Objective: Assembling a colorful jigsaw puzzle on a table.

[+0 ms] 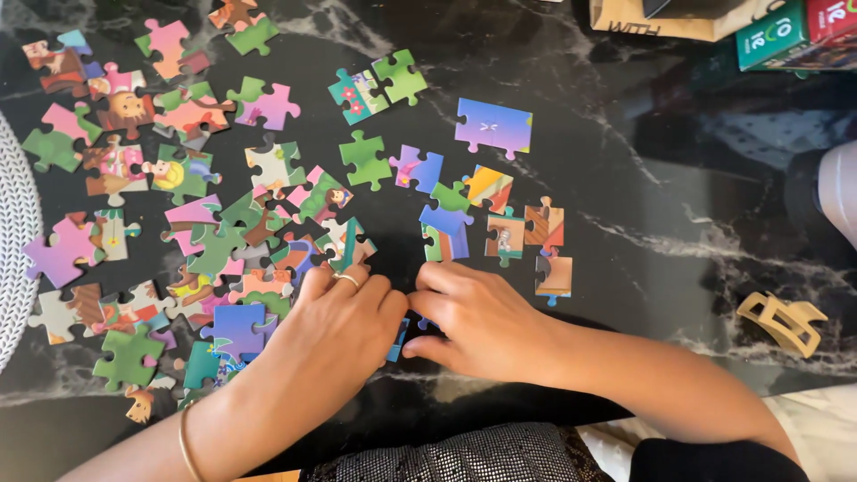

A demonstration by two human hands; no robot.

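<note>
Two hands meet over a jigsaw on a black marble table (678,223).
The left hand (344,326) and right hand (482,321) pinch a blue puzzle piece (398,339) between them (mostly hidden), loose pieces (178,170) scattered left.

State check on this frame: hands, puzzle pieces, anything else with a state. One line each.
left hand: palm down on the table, fingers curled over pieces, grip hidden
right hand: palm down, fingertips meeting the left hand
blue piece: mostly hidden between the hands
purple-blue piece: loose, face up, alone
joined pieces: small cluster fitted together above the hands
loose pieces: scattered, face up
hair claw: lying on the table, untouched
boxes: closed, at the table edge
</note>
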